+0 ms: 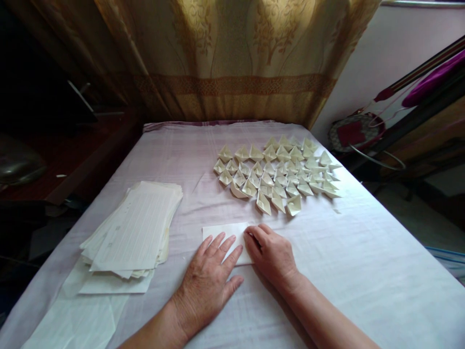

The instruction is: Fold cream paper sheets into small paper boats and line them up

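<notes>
A folded sheet of white paper lies flat on the cloth-covered table in front of me. My left hand rests on its left part, palm down with the fingers spread. At the paper's right end, my right hand has its fingers curled and pressed together on the edge; whatever part of the paper sits between thumb and fingers is hidden. Beyond the hands stand several rows of small folded paper boats. To the left is a thick, uneven stack of lined paper sheets.
The table wears a pale checked cloth. A thin translucent sheet lies under the stack's near end. A patterned curtain hangs behind the table. Off the right edge is a bag; at left stands a dark red desk.
</notes>
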A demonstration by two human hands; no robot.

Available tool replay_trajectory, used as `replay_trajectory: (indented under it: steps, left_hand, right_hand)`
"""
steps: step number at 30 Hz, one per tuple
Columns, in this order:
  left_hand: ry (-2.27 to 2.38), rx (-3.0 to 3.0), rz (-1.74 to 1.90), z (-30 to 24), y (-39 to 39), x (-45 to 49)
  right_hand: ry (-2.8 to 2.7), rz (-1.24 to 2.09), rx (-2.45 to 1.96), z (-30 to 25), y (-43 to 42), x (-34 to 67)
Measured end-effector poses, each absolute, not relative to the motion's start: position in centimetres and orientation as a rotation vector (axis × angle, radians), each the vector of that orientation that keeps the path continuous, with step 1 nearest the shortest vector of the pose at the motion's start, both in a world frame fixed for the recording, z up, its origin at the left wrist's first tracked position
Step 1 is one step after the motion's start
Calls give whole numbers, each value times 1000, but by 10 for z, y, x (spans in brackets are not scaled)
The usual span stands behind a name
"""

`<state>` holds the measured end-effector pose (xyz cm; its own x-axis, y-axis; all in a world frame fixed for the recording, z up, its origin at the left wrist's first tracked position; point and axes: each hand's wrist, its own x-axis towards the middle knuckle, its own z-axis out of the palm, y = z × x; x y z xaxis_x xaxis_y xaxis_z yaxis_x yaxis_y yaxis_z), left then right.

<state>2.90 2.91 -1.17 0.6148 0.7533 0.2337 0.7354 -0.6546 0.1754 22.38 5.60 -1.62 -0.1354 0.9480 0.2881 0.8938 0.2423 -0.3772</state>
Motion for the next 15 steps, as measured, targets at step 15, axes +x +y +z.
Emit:
replay_trajectory:
  steps: [15]
  left_hand:
    - [1293,2811,501,-16,30,29]
  right_hand:
    - [-2040,223,-1675,-14,55,226]
